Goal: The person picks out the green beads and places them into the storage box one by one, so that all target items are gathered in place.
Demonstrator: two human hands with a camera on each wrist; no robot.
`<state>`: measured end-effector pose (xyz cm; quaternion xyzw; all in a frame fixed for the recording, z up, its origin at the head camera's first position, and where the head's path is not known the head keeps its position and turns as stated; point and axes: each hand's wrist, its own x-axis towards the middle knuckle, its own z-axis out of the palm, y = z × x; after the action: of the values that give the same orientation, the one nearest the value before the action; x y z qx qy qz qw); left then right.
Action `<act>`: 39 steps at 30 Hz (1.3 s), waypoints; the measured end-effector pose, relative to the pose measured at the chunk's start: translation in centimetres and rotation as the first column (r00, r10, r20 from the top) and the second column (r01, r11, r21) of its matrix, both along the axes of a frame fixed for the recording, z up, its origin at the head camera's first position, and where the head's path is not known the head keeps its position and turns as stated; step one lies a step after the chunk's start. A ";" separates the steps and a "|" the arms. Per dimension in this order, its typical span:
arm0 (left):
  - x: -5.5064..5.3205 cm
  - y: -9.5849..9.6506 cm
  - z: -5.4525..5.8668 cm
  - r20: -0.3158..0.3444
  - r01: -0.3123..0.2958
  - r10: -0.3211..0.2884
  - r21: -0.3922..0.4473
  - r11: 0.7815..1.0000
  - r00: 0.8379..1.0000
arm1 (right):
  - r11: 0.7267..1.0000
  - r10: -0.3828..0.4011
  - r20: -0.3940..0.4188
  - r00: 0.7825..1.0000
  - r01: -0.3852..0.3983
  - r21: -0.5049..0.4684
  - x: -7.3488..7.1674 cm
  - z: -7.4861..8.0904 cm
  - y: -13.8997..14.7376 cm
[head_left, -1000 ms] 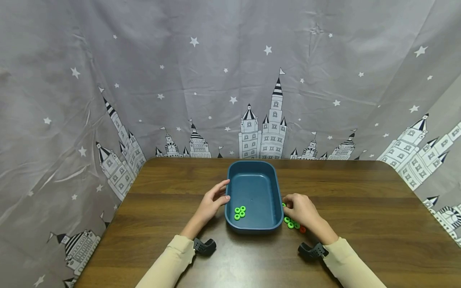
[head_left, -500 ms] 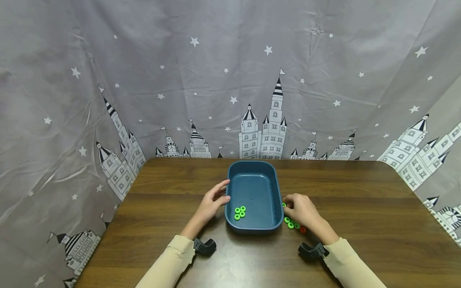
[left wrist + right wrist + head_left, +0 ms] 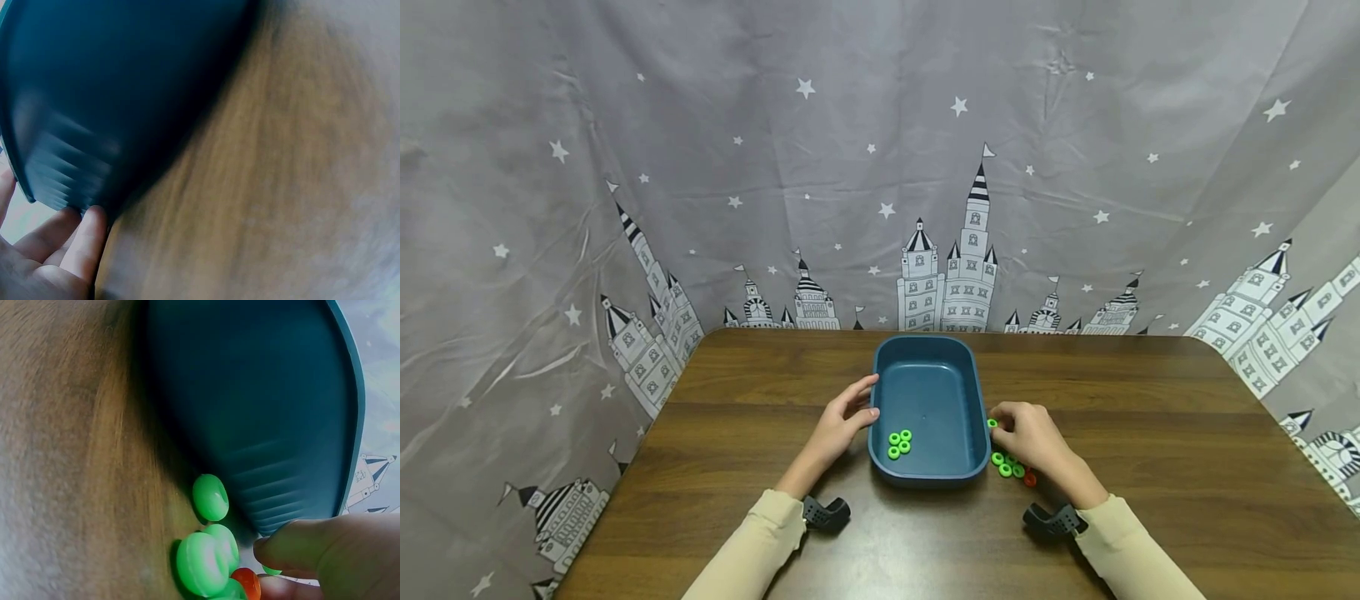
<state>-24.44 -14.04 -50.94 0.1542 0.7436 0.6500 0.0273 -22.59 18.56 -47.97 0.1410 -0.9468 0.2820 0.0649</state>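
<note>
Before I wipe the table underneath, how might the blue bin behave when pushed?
The blue bin likely feels stiff: its smooth walls look molded. Low and broad, it would probably slide rather than tip. The four green rings inside may shift, as nothing visibly holds them.

A brown, wood-grained worktop point(image 3: 1135, 433) with rounded far corners stands before a grey, creased fabric curtain point(image 3: 850, 108), which rises behind the worktop and drops along its left and right sides. White printed stars point(image 3: 887, 210) dot the cloth above the worktop; black-and-white printed castles point(image 3: 973, 258) rise behind its far edge. Pale light point(image 3: 917, 537) glares on the worktop's near middle.
</note>
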 end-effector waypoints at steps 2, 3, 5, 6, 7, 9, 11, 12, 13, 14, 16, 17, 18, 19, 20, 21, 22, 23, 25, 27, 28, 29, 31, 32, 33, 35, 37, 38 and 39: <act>0.0 0.0 0.1 0.004 0.003 -0.003 0.007 1.000 1.000 | 1.000 0.002 -0.001 1.000 -0.002 -0.001 0.0 0.0 0.1; 0.0 0.0 0.1 0.003 0.005 -0.005 0.010 1.000 1.000 | 1.000 0.005 -0.002 1.000 -0.005 -0.001 0.0 0.0 0.1; 0.0 0.0 0.1 0.002 0.007 -0.007 0.013 1.000 1.000 | 1.000 0.008 -0.008 1.000 -0.008 -0.004 -0.1 0.1 0.2; 0.0 0.0 0.1 0.000 0.008 -0.008 0.013 1.000 1.000 | 1.000 0.010 -0.014 1.000 -0.010 -0.005 -0.1 0.2 0.3; 0.0 0.0 0.1 -0.003 0.008 -0.007 0.014 1.000 1.000 | 1.000 0.011 -0.020 1.000 -0.011 -0.005 -0.1 0.3 0.3; 0.0 0.0 0.0 -0.013 0.001 -0.001 0.005 1.000 1.000 | 1.000 0.009 -0.035 0.999 -0.010 -0.007 -0.2 0.6 0.4; 0.0 0.0 0.0 -0.020 -0.008 0.008 -0.003 1.000 1.000 | 1.000 0.004 -0.047 0.999 -0.005 -0.015 -0.3 0.9 0.5; 0.1 0.0 0.0 -0.022 -0.012 0.012 -0.008 1.000 1.000 | 1.000 0.002 -0.048 0.999 -0.002 -0.019 -0.3 1.1 0.5; 0.1 0.0 0.0 -0.023 -0.015 0.015 -0.014 1.000 1.000 | 1.000 0.001 -0.046 0.999 -0.002 -0.027 -0.3 1.3 0.5; 0.1 0.0 0.0 -0.023 -0.017 0.017 -0.017 1.000 1.000 | 1.000 0.003 -0.049 0.999 -0.004 -0.031 -0.4 1.5 0.6; 0.1 -0.1 0.0 -0.020 -0.018 0.018 -0.013 1.000 1.000 | 0.999 -0.003 -0.050 0.999 0.001 -0.050 -0.5 2.0 0.6; 0.1 -0.1 0.1 -0.015 -0.019 0.019 -0.012 1.000 1.000 | 0.998 -0.006 -0.053 0.999 0.003 -0.062 -0.5 2.3 0.6; 0.1 -0.2 0.1 -0.010 -0.020 0.020 -0.011 1.000 1.000 | 0.997 -0.011 -0.059 0.998 0.007 -0.072 -0.6 2.5 0.6; 0.1 -0.2 0.1 -0.006 -0.019 0.019 -0.010 1.000 1.000 | 0.997 -0.015 -0.066 0.998 0.009 -0.083 -0.7 2.8 0.6; 0.1 -0.2 0.2 -0.001 -0.019 0.019 -0.007 1.000 1.000 | 0.996 -0.020 -0.075 0.997 0.013 -0.091 -0.8 3.1 0.5; 0.0 -0.3 0.2 0.002 -0.019 0.019 -0.007 1.000 1.000 | 0.994 -0.026 -0.079 0.997 0.018 -0.104 -0.9 3.3 0.5; 0.0 -0.3 0.2 0.007 -0.017 0.017 -0.007 1.000 1.000 | 0.994 -0.027 -0.086 0.996 0.017 -0.112 -1.0 3.5 0.4; 0.0 -0.3 0.2 0.010 -0.015 0.015 -0.007 1.000 1.000 | 0.993 -0.026 -0.092 0.995 0.015 -0.118 -1.0 3.7 0.3; 0.0 -0.3 0.2 0.011 -0.011 0.011 -0.009 1.000 1.000 | 0.992 -0.022 -0.098 0.995 0.010 -0.125 -1.1 4.0 0.1; 0.0 -0.3 0.1 0.009 -0.007 0.007 -0.007 1.000 1.000 | 0.991 -0.017 -0.100 0.995 0.004 -0.130 -1.1 4.2 -0.2; 0.0 -0.3 0.1 0.009 -0.006 0.006 -0.006 1.000 1.000 | 0.991 -0.013 -0.100 0.995 0.000 -0.132 -1.1 4.3 -0.3; 0.0 -0.3 0.1 0.008 -0.004 0.004 -0.005 1.000 1.000 | 0.991 -0.011 -0.099 0.995 -0.003 -0.135 -1.2 4.4 -0.5; 0.0 -0.3 0.0 0.006 -0.002 0.002 0.001 1.000 1.000 | 0.990 -0.005 -0.098 0.995 -0.009 -0.141 -1.2 4.6 -0.9; -0.1 -0.3 0.0 0.005 -0.001 0.001 0.002 1.000 1.000 | 0.989 -0.002 -0.097 0.995 -0.012 -0.144 -1.2 4.7 -1.1; 0.0 -0.2 0.0 0.003 -0.001 0.001 0.004 1.000 1.000 | 0.989 0.001 -0.098 0.995 -0.016 -0.147 -1.2 4.8 -1.3; 0.0 -0.2 0.0 0.003 0.000 0.000 0.008 1.000 1.000 | 0.988 0.008 -0.097 0.995 -0.023 -0.155 -1.2 4.9 -1.8; 0.0 -0.1 0.0 0.004 -0.001 0.001 0.007 1.000 1.000 | 0.987 0.014 -0.098 0.995 -0.030 -0.160 -1.1 5.1 -2.2; 0.0 -0.1 0.1 0.005 0.000 0.000 0.006 1.000 1.000 | 0.986 0.021 -0.096 0.995 -0.036 -0.164 -1.1 5.2 -2.5; 0.1 -0.1 0.1 0.004 0.003 -0.003 0.005 1.000 1.000 | 0.985 0.027 -0.093 0.995 -0.042 -0.167 -1.1 5.2 -2.8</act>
<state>-24.39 -14.13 -50.86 0.1540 0.7416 0.6523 0.0295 -23.67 15.77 -42.73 0.1640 -0.9130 0.3556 0.1146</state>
